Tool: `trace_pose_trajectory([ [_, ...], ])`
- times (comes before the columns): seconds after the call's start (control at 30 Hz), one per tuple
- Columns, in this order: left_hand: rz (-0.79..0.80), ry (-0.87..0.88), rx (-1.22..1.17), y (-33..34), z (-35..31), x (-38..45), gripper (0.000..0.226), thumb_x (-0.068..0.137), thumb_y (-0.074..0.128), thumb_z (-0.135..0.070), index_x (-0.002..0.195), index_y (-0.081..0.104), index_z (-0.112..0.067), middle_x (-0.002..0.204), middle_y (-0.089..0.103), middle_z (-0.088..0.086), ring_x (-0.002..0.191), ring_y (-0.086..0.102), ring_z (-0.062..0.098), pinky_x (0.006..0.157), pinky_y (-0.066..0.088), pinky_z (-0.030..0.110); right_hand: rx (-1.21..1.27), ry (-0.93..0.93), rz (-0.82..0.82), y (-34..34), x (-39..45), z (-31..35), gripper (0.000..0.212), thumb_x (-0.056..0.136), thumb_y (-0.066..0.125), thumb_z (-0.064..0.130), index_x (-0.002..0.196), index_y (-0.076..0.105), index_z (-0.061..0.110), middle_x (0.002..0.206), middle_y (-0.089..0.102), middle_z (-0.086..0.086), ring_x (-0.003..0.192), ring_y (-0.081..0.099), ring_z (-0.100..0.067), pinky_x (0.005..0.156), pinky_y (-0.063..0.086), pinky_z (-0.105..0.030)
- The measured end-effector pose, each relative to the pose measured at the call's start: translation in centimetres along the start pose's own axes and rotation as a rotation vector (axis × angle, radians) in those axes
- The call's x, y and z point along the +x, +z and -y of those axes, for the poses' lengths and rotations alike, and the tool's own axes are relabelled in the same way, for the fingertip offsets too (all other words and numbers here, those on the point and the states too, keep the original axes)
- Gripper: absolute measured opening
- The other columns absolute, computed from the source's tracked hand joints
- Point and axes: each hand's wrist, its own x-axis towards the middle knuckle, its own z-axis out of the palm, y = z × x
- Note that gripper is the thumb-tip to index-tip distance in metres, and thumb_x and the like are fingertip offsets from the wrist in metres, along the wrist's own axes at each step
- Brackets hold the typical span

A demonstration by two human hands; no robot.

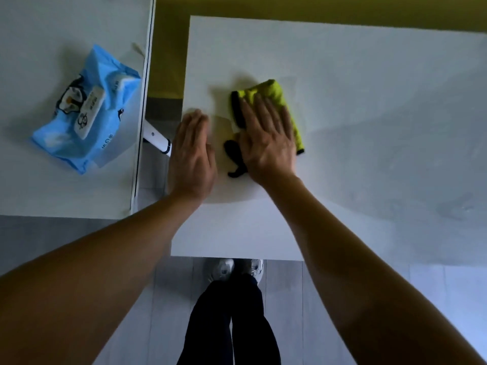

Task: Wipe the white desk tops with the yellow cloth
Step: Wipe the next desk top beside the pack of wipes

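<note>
A: From the head view, where is the cloth?

B: The folded yellow-green cloth with black edging [274,101] lies on the near-left part of the white rectangular desk top [369,127] in front of the person. The right hand [266,143] lies flat on top of it, fingers straight and close together, palm pressing down. A black corner of the cloth sticks out beside the thumb.

A: And the other hand?

B: The left hand [192,156] is flat on the bare surface just beside the cloth, near the desk's left edge, fingers straight and together. It holds nothing and looks slightly blurred.

A: Anything on the other desk?

B: A second white desk top [39,180] stands to the left, apart from the first by a narrow gap. On it lies a light blue soft plastic pack of wet wipes with a penguin picture and a white flip lid [87,111]. In the gap a white desk leg [156,139] shows, with a yellow wall [168,61] beyond.

A: Below the desk?

B: Dark trouser legs [229,325] and pale sneakers [224,270] stand on a grey plank floor [329,299] at the desk's near edge.
</note>
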Motion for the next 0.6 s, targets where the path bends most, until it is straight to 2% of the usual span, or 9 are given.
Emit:
trace_pose_trajectory([
  [0.1,0.001,0.007,0.02,0.1,0.2,0.1,0.048,0.105,0.038,-0.009,0.15,0.047,0.005,0.158,0.045,0.022,0.15,0.038,0.036,0.122,0.034,0.053,-0.076,0.185,-0.109,-1.5,-1.3,-5.0,0.06,0.097,0.044,0.039,0.154,0.042,0.02,0.158,0.042,-0.011,0.149,0.034,-0.025,0.125,0.017,-0.044],
  [0.17,0.019,0.039,0.028,-0.2,0.3,0.0,0.048,0.105,0.04,-0.008,0.15,0.047,0.006,0.158,0.045,0.023,0.15,0.039,0.038,0.12,0.036,0.054,-0.112,0.268,-0.112,-2.3,-2.1,-6.7,0.06,0.098,0.041,0.042,0.155,0.04,0.022,0.16,0.04,-0.01,0.15,0.033,-0.025,0.126,0.014,-0.045],
  [0.27,0.004,0.112,0.118,-2.8,1.3,-0.3,0.052,0.101,0.046,-0.01,0.152,0.047,-0.001,0.161,0.042,0.02,0.151,0.036,0.038,0.123,0.033,0.052,-0.135,0.291,-0.104,-2.6,-2.0,-6.3,0.06,0.099,0.038,0.041,0.156,0.039,0.022,0.161,0.037,-0.008,0.151,0.03,-0.025,0.127,0.012,-0.045],
  [0.33,-0.032,0.114,0.249,-5.6,2.9,-0.6,0.061,0.101,0.049,-0.012,0.16,0.036,-0.009,0.167,0.031,0.018,0.155,0.028,0.038,0.126,0.026,0.051,-0.124,0.3,-0.101,-2.6,-1.9,-6.0,0.06,0.099,0.039,0.04,0.156,0.038,0.023,0.162,0.036,-0.008,0.151,0.029,-0.025,0.127,0.011,-0.046],
  [0.4,-0.083,0.026,0.371,-8.3,5.6,-1.0,0.071,0.1,0.053,-0.013,0.164,0.024,-0.013,0.17,0.022,0.019,0.156,0.022,0.04,0.128,0.02,0.053,-0.11,0.303,-0.093,-2.8,-2.0,-6.0,0.059,0.1,0.04,0.04,0.156,0.037,0.023,0.162,0.035,-0.008,0.152,0.028,-0.025,0.127,0.011,-0.047],
  [0.47,-0.082,-0.126,0.443,-10.2,8.8,-1.3,0.078,0.097,0.057,-0.014,0.165,0.018,-0.012,0.17,0.02,0.02,0.156,0.02,0.043,0.129,0.017,0.055,-0.104,0.305,-0.082,-2.9,-2.1,-6.0,0.059,0.101,0.039,0.041,0.157,0.035,0.024,0.163,0.034,-0.008,0.152,0.026,-0.025,0.127,0.009,-0.046],
  [0.6,-0.026,-0.229,0.471,-11.2,12.5,-2.4,0.072,0.096,0.06,-0.01,0.161,0.029,-0.012,0.161,0.04,0.017,0.149,0.032,0.044,0.121,0.023,0.067,-0.099,0.305,-0.075,-2.9,-2.1,-5.9,0.059,0.101,0.036,0.043,0.158,0.033,0.025,0.164,0.032,-0.007,0.152,0.025,-0.025,0.127,0.007,-0.045],
])
